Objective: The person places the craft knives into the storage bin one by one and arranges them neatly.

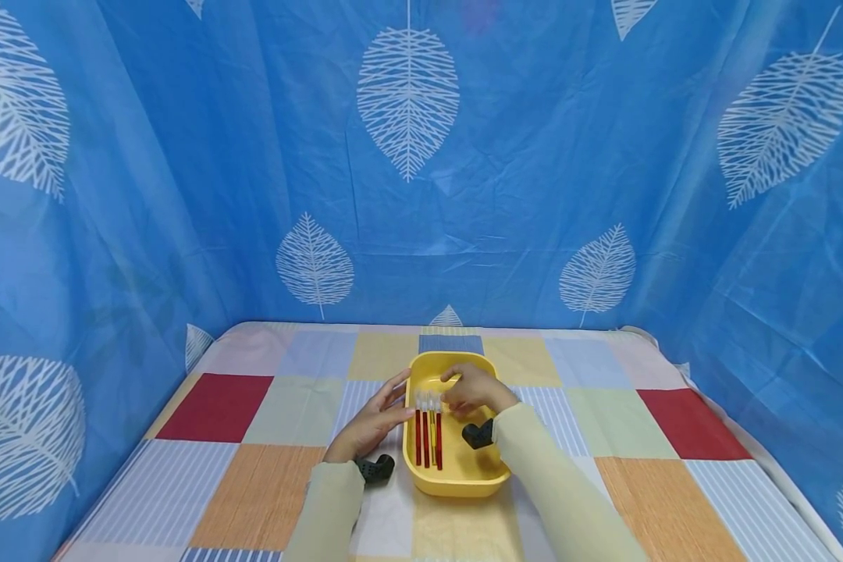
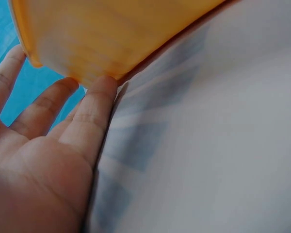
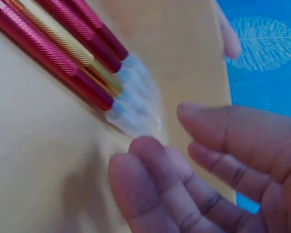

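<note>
A yellow tray holds several slim pens, red ones and a gold one, side by side along its left side with clear tips facing away. My left hand rests against the tray's left side; in the left wrist view the fingertips of the hand touch the outer wall, fingers spread. My right hand is over the tray, right of the clear tips. In the right wrist view the hand has loosely bent fingers close to the clear tips, holding nothing.
The tray stands on a patchwork cloth covering the table. Blue curtains with white leaf prints enclose the back and both sides. Dark devices are strapped to both wrists.
</note>
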Demonstrator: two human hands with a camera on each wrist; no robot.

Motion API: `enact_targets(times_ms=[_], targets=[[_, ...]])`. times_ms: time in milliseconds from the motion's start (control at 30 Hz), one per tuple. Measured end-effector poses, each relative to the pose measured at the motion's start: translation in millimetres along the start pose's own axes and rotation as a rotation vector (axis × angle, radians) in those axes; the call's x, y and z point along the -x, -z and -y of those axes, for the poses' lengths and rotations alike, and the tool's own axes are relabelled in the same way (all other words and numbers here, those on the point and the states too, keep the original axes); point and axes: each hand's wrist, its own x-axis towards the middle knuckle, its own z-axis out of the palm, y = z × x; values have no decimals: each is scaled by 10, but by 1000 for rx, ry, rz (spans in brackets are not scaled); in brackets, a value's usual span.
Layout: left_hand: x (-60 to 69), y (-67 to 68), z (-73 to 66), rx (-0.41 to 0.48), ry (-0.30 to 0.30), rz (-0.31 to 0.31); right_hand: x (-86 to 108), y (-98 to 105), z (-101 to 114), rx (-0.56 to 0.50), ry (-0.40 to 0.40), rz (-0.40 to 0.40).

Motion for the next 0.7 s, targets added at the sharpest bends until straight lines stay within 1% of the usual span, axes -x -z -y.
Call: enact_targets(times_ms=[100,200,300,500,700], targets=[[-5,1,6,-2,-2,3,17,71,5,14,73,49],[-6,1,9,-4,-2,2,51,125,18,-7,126,98],[-6,5,7,-6,-2,-4,92,162,49,-17,176,121],[-2,5,3,-5,6,-14,170,239,73,-2,259,106],[-9,0,0,13,6,-11,246,331,29,-40,330,81]])
